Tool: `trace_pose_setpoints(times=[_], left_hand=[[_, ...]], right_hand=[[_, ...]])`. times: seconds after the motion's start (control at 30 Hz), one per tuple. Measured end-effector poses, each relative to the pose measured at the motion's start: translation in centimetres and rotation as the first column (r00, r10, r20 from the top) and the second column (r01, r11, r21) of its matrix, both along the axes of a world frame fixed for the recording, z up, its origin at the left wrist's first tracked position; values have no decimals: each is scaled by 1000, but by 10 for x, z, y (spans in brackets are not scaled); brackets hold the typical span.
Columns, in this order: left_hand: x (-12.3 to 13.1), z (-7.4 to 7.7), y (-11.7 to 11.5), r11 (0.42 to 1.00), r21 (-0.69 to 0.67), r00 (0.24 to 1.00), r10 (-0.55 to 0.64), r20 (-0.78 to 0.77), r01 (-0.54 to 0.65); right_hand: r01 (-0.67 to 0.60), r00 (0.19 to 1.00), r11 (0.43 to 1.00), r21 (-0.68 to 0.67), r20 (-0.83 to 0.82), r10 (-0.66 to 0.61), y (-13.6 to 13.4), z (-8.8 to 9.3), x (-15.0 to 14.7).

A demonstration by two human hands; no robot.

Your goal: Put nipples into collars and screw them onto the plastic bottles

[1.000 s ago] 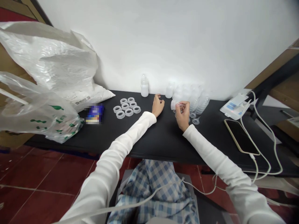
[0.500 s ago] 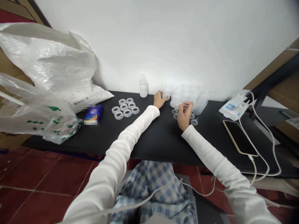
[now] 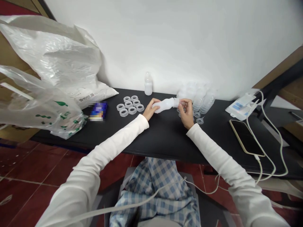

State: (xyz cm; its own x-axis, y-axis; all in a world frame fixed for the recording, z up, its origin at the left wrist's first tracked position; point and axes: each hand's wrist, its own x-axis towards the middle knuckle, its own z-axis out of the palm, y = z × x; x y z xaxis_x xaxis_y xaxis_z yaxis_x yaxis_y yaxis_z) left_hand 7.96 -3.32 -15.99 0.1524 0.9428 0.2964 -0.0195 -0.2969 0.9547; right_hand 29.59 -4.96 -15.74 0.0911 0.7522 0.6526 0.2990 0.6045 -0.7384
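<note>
My left hand (image 3: pixel 150 109) is closed round the base of a white baby bottle (image 3: pixel 164 105), which lies tilted nearly sideways above the table with its neck to the right. At that neck, my right hand (image 3: pixel 186 113) pinches a translucent screw ring (image 3: pixel 175 102); whether a teat sits inside it I cannot tell. Close by my right hand, several clear teats (image 3: pixel 199 120) lie on the table, partly hidden by the fingers. Behind it stand several more bottles (image 3: pixel 204 101) in rows. One bottle with a clear cap (image 3: pixel 148 84) stands apart against the wall.
Several translucent rings (image 3: pixel 132 110) lie grouped on the black table (image 3: pixel 161 135), left of my hands. A blue packet (image 3: pixel 98 111) and plastic bags (image 3: pixel 71 63) are farther left. A phone (image 3: pixel 246 137) with white cables and a white case (image 3: pixel 240 107) lie at the right.
My left hand has taken a bottle from the row's left end and brought it left and nearer. My right hand now has the ring at its neck. The view has shifted slightly.
</note>
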Motion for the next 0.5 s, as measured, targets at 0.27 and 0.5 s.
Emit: trace_pose_setpoints(times=[0.27,0.5], left_hand=[[-7,11,1,995,62,996,84,4,-84],[-5,12,-4,990,-91,988,117,99,-108]], right_hand=[[-40,966,995,87,258,16,-4,11,8],[-124,886,972,197,463,19,1,10,15]])
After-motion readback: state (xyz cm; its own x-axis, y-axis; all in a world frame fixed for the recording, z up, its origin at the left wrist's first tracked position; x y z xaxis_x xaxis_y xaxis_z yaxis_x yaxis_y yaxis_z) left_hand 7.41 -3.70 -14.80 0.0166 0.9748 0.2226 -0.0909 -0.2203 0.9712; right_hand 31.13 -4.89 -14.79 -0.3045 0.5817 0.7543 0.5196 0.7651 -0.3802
